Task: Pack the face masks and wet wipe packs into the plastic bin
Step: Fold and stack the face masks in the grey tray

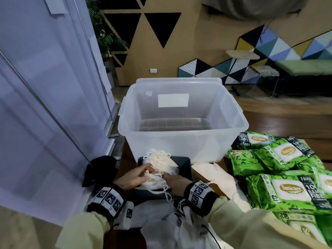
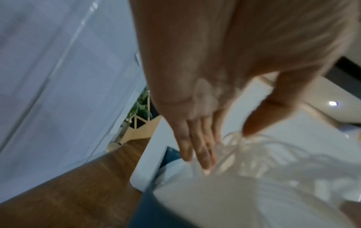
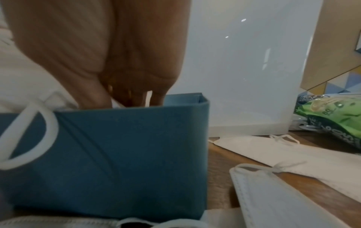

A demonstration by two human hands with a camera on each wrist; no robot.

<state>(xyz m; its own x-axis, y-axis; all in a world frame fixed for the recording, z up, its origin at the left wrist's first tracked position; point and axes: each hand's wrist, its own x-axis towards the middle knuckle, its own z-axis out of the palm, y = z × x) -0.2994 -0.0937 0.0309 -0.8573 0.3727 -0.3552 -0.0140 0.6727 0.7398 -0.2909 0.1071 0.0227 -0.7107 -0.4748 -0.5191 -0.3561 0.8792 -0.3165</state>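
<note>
A stack of white face masks [image 1: 162, 165] with tangled ear loops sits in a dark blue box [image 1: 186, 163] just in front of the clear plastic bin [image 1: 233, 112]. My left hand [image 1: 146, 169] lies against the stack's left side. In the left wrist view its fingers [image 2: 197, 152] are straight on the masks [image 2: 263, 177], with the thumb on the loops. My right hand [image 1: 167, 177] reaches down into the box's right side; in the right wrist view its fingers [image 3: 136, 92] run straight behind the box wall [image 3: 126, 154], tips hidden. Green wet wipe packs [image 1: 280, 191] are piled to the right.
Loose white masks [image 1: 213, 174] lie on the wooden table between the box and the wipes, with more near me [image 3: 283, 200]. A black cloth [image 1: 100, 169] sits at the left by a glass partition [image 1: 45, 96]. The bin has only a ribbed floor showing inside.
</note>
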